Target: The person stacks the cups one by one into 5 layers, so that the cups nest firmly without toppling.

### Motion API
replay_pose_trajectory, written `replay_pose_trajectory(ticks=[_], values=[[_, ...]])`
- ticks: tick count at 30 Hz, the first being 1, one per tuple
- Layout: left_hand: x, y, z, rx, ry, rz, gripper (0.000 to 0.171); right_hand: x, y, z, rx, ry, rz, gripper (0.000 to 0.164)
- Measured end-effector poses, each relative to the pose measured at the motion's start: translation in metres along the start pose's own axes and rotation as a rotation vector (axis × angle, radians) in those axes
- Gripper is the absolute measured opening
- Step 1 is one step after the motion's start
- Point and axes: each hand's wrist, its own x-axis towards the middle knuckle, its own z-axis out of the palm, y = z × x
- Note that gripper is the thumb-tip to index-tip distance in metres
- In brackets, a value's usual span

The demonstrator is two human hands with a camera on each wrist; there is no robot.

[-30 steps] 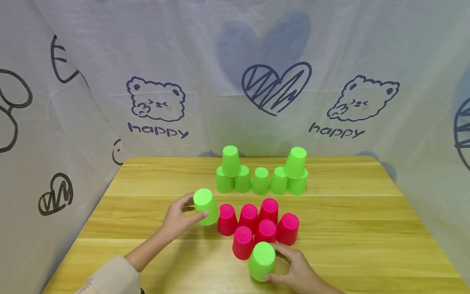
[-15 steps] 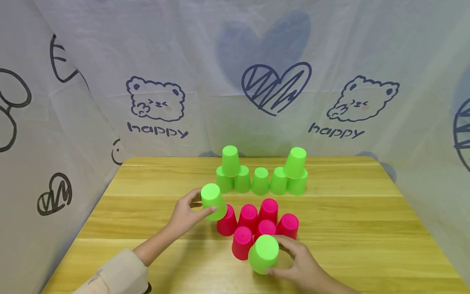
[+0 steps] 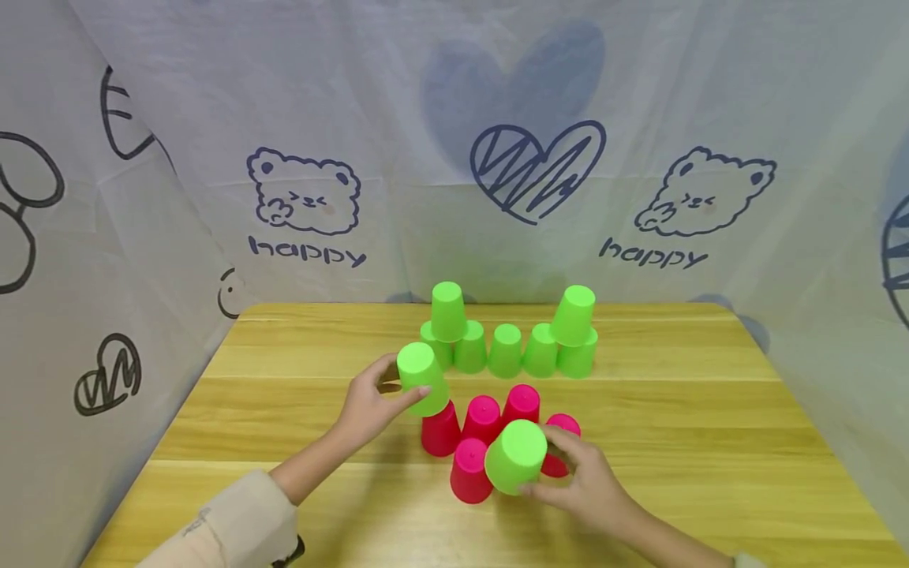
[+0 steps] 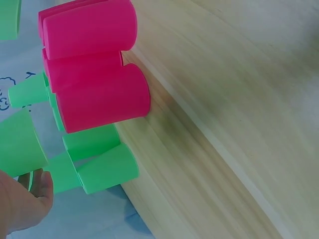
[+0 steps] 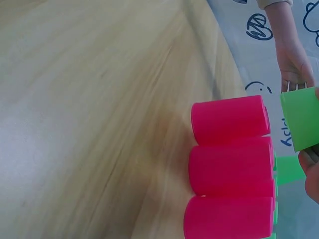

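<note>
My left hand (image 3: 369,406) grips an upside-down green cup (image 3: 422,380), thumb across its near side. That cup is raised above the leftmost pink-red cup (image 3: 440,435) and covers its top in the head view. My right hand (image 3: 588,483) holds another upside-down green cup (image 3: 516,457) between thumb and fingers, over the front of the pink-red group. It hides one pink-red cup and part of the right one (image 3: 563,430). In the left wrist view the left fingers (image 4: 44,186) curl at the rim of the held cup (image 4: 19,144).
Behind the pink-red cups, a row of upside-down green cups (image 3: 506,352) stands on the wooden table (image 3: 710,442). One green cup (image 3: 447,312) tops its left end and another (image 3: 573,315) its right end. A patterned cloth (image 3: 398,102) hangs behind the table.
Both held green cups have moved up and away from the body in the head view, the left one also to the right. The right one now covers a front pink-red cup.
</note>
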Motion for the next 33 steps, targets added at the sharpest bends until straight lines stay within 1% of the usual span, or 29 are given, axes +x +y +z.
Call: replay_pose_trajectory(ticks=[3,6,11,15,18,23,27,33], values=[[0.002,0.003,0.003,-0.008,0.003,-0.01,0.05,0.005,0.001,-0.001,0.002,0.026,0.035,0.054],[0.004,0.005,0.007,-0.009,-0.002,-0.003,0.05,0.011,0.003,-0.002,-0.011,0.053,0.051,0.052],[0.008,0.006,0.012,-0.012,-0.007,0.024,0.05,0.022,0.007,-0.005,-0.031,0.09,0.063,0.05],[0.012,0.006,0.015,0.005,0.001,0.052,0.05,0.028,0.009,-0.007,-0.02,0.109,0.088,0.053],[0.015,0.005,0.018,0.009,0.013,0.047,0.049,0.032,0.011,-0.009,-0.009,0.125,0.093,0.054],[0.017,0.008,0.022,-0.016,0.014,0.036,0.048,0.036,0.015,-0.011,0.004,0.146,0.067,0.053],[0.018,0.011,0.026,-0.028,0.006,0.031,0.049,0.04,0.018,-0.013,0.015,0.16,0.048,0.056],[0.021,0.016,0.032,-0.052,0.027,0.03,0.046,0.048,0.022,-0.015,-0.004,0.207,0.033,0.055]])
